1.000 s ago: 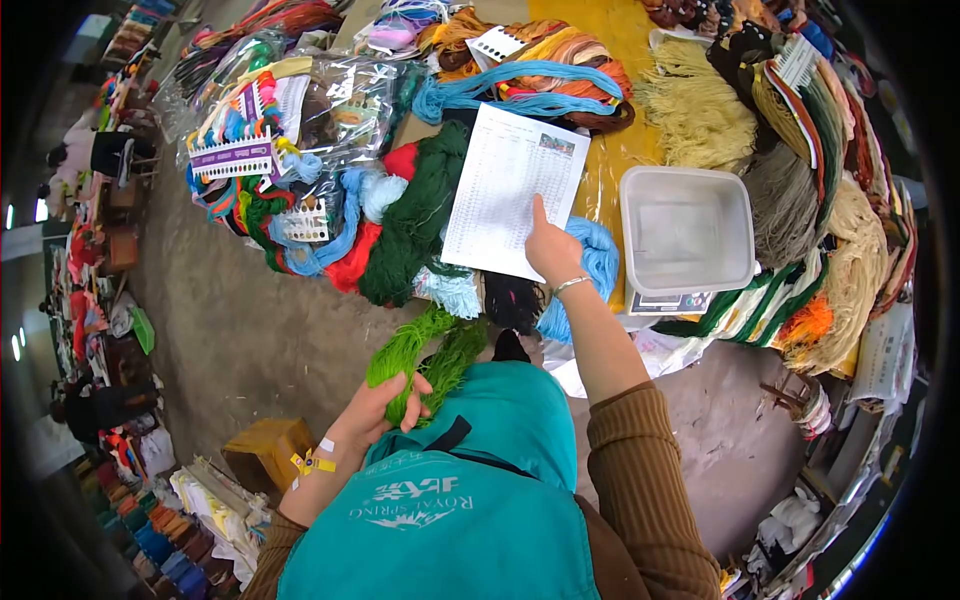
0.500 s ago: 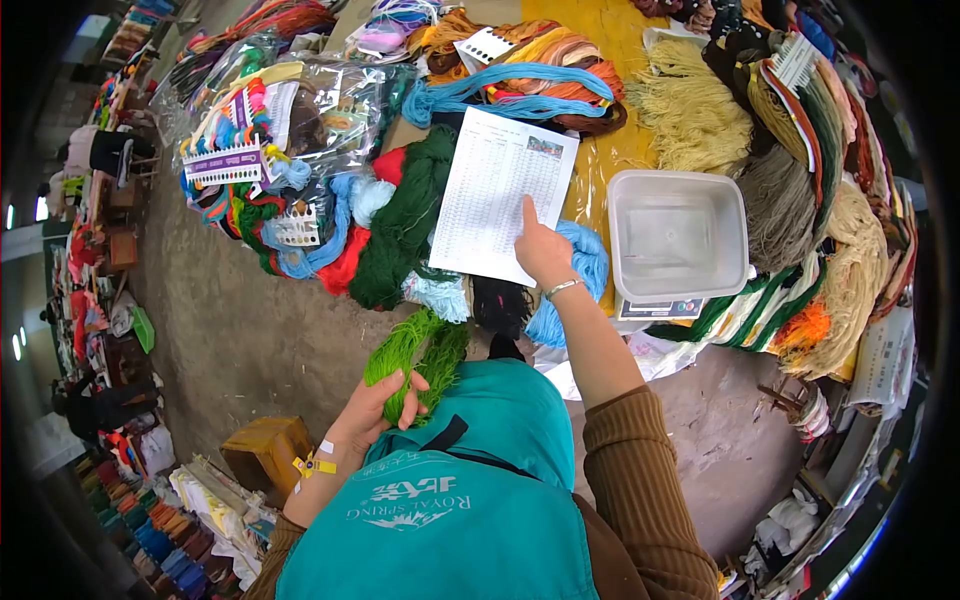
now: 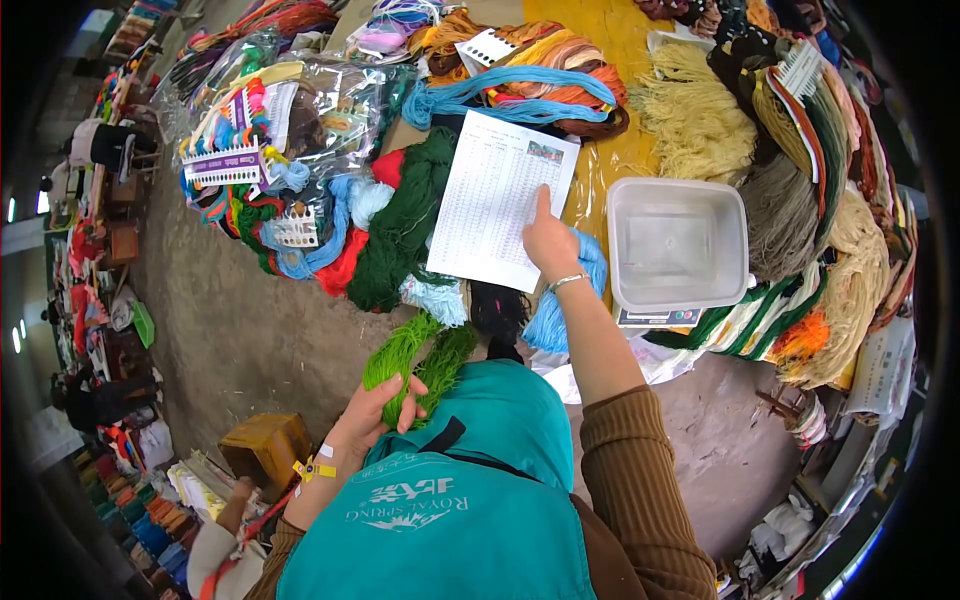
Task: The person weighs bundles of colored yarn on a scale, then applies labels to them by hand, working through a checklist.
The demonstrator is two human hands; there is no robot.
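Note:
My left hand (image 3: 385, 403) is closed around a bright green thread skein (image 3: 402, 362), held low in front of my apron (image 3: 450, 490); its strands hang in two bunches. On the table, a printed sheet (image 3: 480, 225) with rows of small text lies over dark green skeins (image 3: 405, 225) and other thread. My right hand (image 3: 552, 243) is over the sheet's right side, index finger stretched out onto it, the other fingers curled with nothing seen in them. Beside that hand lies a light blue skein (image 3: 560, 300). A clear plastic tub (image 3: 678, 295) stands on a scale (image 3: 660, 318) to the right.
Bagged thread with colour cards (image 3: 225, 165) covers the table's left. Brown and orange skeins (image 3: 590, 105) lie at the back, cream thread (image 3: 695, 110) and many more at the right. A wooden box (image 3: 265, 447) stands on the floor; another person's arm (image 3: 235, 505) shows beside it.
My right index finger has shifted slightly up and right on the sheet. The green skein's two bunches hang slightly further apart. Another person's arm has come into view at lower left.

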